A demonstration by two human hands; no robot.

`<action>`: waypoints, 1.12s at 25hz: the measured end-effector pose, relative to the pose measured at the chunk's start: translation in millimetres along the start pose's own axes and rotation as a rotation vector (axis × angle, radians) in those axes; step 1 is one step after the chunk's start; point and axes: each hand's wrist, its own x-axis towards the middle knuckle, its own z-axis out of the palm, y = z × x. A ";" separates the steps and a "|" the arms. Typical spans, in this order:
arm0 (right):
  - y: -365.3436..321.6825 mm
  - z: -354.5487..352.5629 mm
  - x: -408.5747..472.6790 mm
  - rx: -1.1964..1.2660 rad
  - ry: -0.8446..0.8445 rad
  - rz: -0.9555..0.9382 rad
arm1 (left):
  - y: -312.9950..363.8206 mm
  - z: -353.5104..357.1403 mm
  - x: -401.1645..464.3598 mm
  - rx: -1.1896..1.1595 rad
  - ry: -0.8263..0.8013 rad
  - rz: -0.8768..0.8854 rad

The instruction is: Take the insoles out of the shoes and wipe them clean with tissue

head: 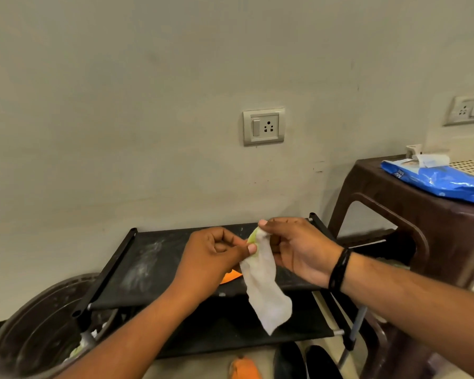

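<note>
1. Fingers first: our left hand [216, 253] pinches the top edge of a white tissue [266, 283] between thumb and curled fingers, and our right hand [293, 247] pinches the same top edge from the other side, thumb on top. A yellow-green sliver, perhaps an insole tip [253, 235], shows between the two hands where the tissue wraps it; we cannot tell for sure what it is.
2. We see a plain grey wall [148, 105] filling most of the view, with a switch-and-socket plate [263, 126] at its middle and a second plate [468, 109] at the far right.
3. We stand over a black shoe rack [148, 263] with a dusty top shelf, directly under our hands.
4. We note a brown plastic stool [394, 209] just right of the rack, carrying a blue wipes pack [438, 181] with its flap open.
5. We see a round dark bin [39, 337] at lower left, touching the rack's corner.
6. We see black shoes [307, 362] on the floor beside an orange shoe [244, 367].
7. We see the tissue hanging down loose from our hands, over an orange piece [230, 277] lying on the top shelf.
</note>
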 end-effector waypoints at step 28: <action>89.8 -13.1 111.5 -1.547 -0.291 -0.327 | -118.5 -28.8 25.2 0.910 -0.035 -0.165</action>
